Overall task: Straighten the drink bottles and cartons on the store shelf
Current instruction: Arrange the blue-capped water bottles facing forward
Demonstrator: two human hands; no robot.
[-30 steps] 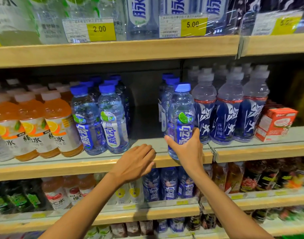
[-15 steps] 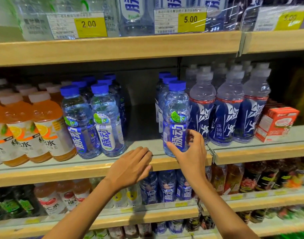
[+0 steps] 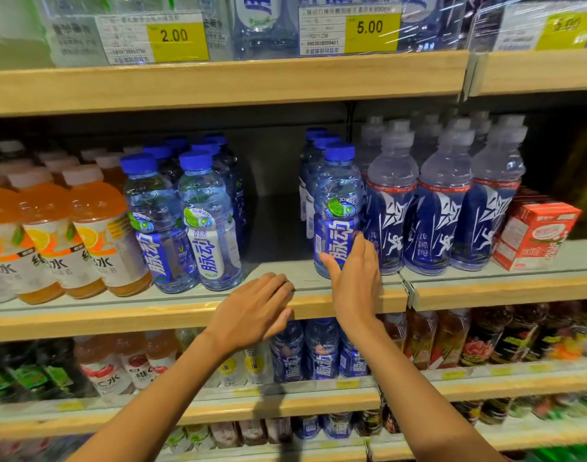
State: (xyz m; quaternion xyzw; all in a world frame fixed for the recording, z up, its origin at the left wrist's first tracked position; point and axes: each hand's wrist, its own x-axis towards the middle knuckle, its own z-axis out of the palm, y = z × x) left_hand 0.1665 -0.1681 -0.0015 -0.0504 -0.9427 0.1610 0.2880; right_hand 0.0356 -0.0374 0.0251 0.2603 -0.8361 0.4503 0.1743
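Wood-fronted store shelf (image 3: 185, 315) carries the clear, blue-capped plastic drink bottle (image 3: 337, 208) upright at its front edge. Full, it looks heavy and slick; grip the labelled waist. The right hand (image 3: 355, 281) lies open against it; the left hand (image 3: 255, 308) rests slack, holding nothing.

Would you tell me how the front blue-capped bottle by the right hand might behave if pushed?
The blue-capped bottle looks full, so probably heavy for its size and steady. Tall on a narrow base, it may tip if pushed near the cap. Its smooth plastic could slip under the right hand.
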